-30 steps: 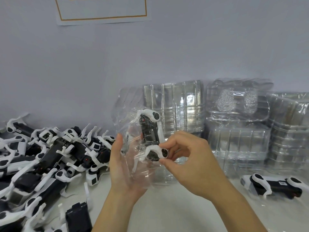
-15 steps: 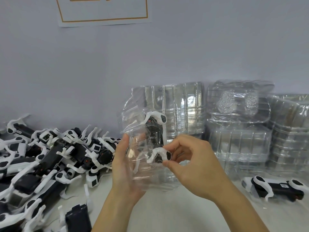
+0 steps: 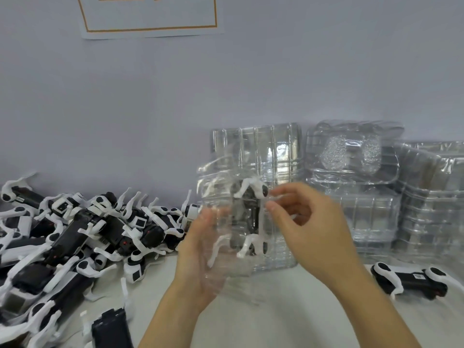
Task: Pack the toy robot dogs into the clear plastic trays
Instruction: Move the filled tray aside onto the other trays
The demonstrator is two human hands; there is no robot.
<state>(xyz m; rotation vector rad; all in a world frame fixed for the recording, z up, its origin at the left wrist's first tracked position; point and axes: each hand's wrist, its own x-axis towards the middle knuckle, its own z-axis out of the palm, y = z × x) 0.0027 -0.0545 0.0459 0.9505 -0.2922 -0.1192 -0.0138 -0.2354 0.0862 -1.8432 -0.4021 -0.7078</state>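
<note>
A clear plastic tray [image 3: 209, 172] is held upright over the table in front of me. My left hand [image 3: 195, 267] grips it from the left and behind, thumb on its front edge. Inside the tray lies a black toy robot dog [image 3: 247, 214] with white legs, standing on end. My right hand [image 3: 313, 229] is at the tray's right side, its fingers curled. The thumb and index tips sit right at the dog's upper white leg. Motion blur hides whether they pinch it.
A heap of loose robot dogs [image 3: 75, 234] covers the table's left side. One more dog [image 3: 409, 281] lies at the right. Stacks of clear trays [image 3: 351, 156] stand along the back wall behind my hands. A black part [image 3: 110, 330] lies near the front edge.
My right hand let go of the dog's lower leg and moved up to the upper leg. The tray with the dog shifted slightly right and tilted in my left hand.
</note>
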